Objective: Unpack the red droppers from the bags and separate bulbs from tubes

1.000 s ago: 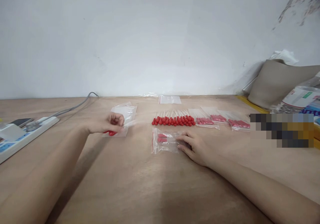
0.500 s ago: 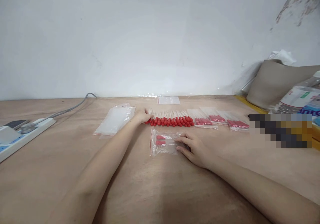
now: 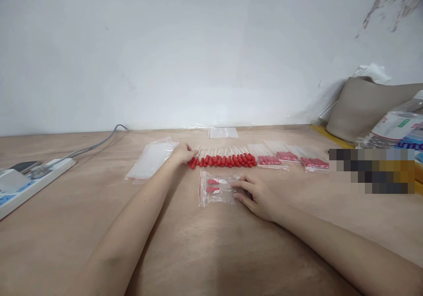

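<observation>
Pale sticks with bulbous red tips [image 3: 228, 160] lie side by side in a long row, red ends towards me. At the row's left end, my left hand [image 3: 183, 153] has its thumb and fingers closed around a stick, its red tip showing just below them. Nearer to me lies a clear zip bag [image 3: 223, 199] with two red-tipped sticks inside, its red-lined mouth facing left. My right hand [image 3: 259, 197] grips the bag's right end with curved fingers and thumb, hiding that end.
Flat zip bags [image 3: 148, 161] lie stacked at left, another bag [image 3: 224, 132] by the wall. Several filled bags [image 3: 287, 156] lie right of the row. A power strip [image 3: 39, 186] with a cable stands far left. A plastic bottle [image 3: 393, 126] and a grey-brown container [image 3: 353, 106] are at right.
My left hand has shifted slightly left, and a red tip at the row's left end now sits a little lower and apart. My right hand and the bag stay put.
</observation>
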Motion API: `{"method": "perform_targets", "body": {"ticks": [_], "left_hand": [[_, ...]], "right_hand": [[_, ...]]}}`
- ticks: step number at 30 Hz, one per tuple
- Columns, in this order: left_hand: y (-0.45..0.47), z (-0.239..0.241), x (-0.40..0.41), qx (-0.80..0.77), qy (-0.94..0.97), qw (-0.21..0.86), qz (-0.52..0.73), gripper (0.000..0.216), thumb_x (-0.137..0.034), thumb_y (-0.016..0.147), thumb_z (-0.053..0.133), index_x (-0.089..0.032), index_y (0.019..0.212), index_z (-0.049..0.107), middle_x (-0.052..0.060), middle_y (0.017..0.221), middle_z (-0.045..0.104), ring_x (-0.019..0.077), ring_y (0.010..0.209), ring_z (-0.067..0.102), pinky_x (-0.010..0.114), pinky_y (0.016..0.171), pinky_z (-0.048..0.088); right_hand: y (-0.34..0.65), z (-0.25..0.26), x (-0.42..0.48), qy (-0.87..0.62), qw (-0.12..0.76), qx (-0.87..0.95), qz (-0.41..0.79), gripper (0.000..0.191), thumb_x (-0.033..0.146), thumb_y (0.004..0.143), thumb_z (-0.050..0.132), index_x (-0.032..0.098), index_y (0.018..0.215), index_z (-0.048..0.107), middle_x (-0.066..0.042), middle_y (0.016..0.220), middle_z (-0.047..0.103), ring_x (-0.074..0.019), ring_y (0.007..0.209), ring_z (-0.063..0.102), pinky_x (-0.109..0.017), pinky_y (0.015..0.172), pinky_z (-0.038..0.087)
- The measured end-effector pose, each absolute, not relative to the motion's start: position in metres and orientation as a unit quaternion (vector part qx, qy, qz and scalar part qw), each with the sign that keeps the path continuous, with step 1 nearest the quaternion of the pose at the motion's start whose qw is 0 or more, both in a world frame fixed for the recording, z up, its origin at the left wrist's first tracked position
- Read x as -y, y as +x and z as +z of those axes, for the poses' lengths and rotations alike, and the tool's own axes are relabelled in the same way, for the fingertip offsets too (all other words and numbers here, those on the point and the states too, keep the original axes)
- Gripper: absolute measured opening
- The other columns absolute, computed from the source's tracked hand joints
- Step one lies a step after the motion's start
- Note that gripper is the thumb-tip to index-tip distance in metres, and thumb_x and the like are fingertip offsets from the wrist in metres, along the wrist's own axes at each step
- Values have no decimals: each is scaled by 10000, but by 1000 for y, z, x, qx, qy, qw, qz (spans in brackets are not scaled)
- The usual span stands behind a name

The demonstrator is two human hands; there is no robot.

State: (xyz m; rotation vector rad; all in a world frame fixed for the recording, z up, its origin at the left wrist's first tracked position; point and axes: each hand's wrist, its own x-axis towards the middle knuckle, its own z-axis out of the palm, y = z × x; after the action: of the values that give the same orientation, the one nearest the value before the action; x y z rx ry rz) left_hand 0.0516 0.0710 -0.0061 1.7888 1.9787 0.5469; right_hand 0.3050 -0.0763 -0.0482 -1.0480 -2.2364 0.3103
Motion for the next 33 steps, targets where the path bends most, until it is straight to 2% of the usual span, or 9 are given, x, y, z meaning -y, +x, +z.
{"method": "perform_targets", "body": {"ticks": [7, 10, 12, 14, 17, 21, 26, 29, 33], "left_hand": [[48, 2, -68, -712, 660, 166, 173, 284, -441, 722, 551, -171, 637, 530, 21, 499, 567, 159, 495, 560, 236, 486, 392], [49, 11, -51, -707, 672, 102, 194, 243, -411, 727, 545, -173, 676, 533, 57, 660, 604, 199, 679, 578, 260, 575, 400], [50, 13, -28, -675, 701, 67, 222, 205, -389, 754, 519, -185, 741, 529, 51, 793, 603, 188, 787, 556, 256, 648, 402], [51, 8, -1, -570, 781, 49, 252, 191, -368, 783, 492, -187, 730, 523, 27, 786, 578, 154, 757, 536, 244, 672, 403], [49, -7, 36, -448, 845, 93, 276, 168, -303, 786, 485, -168, 697, 530, 13, 717, 540, 127, 665, 506, 238, 623, 411], [46, -26, 54, -447, 816, 196, 310, 140, -193, 743, 506, -170, 803, 631, 33, 834, 575, 122, 685, 534, 218, 561, 421], [58, -26, 53, -403, 810, 288, 313, 265, -327, 766, 570, -195, 977, 658, 54, 938, 605, 158, 817, 557, 247, 669, 454], [65, -22, 55, -395, 826, 295, 274, 363, -371, 773, 570, -221, 1103, 595, 29, 897, 602, 127, 718, 533, 222, 602, 429], [66, -23, 56, -402, 835, 281, 248, 401, -365, 756, 586, -195, 1117, 547, 12, 843, 576, 105, 644, 497, 214, 571, 403]], "right_hand": [[305, -50, 75, -389, 327, 853, 120, 207, 235, 818, 483, 208, 1006, 566, -69, 972, 552, -174, 887, 530, -339, 793, 455], [305, -49, 75, -397, 324, 849, 127, 211, 221, 811, 493, 206, 1008, 567, -66, 973, 552, -169, 887, 529, -333, 799, 455], [304, -48, 76, -403, 323, 846, 128, 210, 216, 807, 501, 204, 1005, 570, -63, 969, 552, -165, 880, 531, -326, 797, 455], [304, -48, 76, -405, 324, 845, 127, 212, 216, 805, 505, 203, 1006, 571, -62, 969, 553, -163, 875, 531, -324, 798, 453], [304, -48, 76, -405, 319, 847, 129, 209, 214, 809, 501, 195, 1004, 572, -65, 970, 553, -164, 879, 526, -327, 807, 446], [305, -48, 76, -408, 315, 846, 139, 212, 222, 815, 492, 195, 1009, 573, -69, 981, 551, -168, 886, 528, -328, 801, 447], [306, -48, 76, -402, 315, 849, 138, 224, 238, 815, 493, 194, 1020, 571, -78, 992, 548, -174, 888, 529, -334, 799, 444], [307, -46, 75, -397, 312, 851, 142, 225, 253, 817, 491, 194, 1016, 576, -77, 974, 550, -166, 852, 531, -324, 769, 451], [307, -45, 75, -384, 315, 856, 143, 223, 235, 816, 488, 199, 1018, 575, -68, 949, 550, -160, 839, 524, -321, 765, 447]]}}
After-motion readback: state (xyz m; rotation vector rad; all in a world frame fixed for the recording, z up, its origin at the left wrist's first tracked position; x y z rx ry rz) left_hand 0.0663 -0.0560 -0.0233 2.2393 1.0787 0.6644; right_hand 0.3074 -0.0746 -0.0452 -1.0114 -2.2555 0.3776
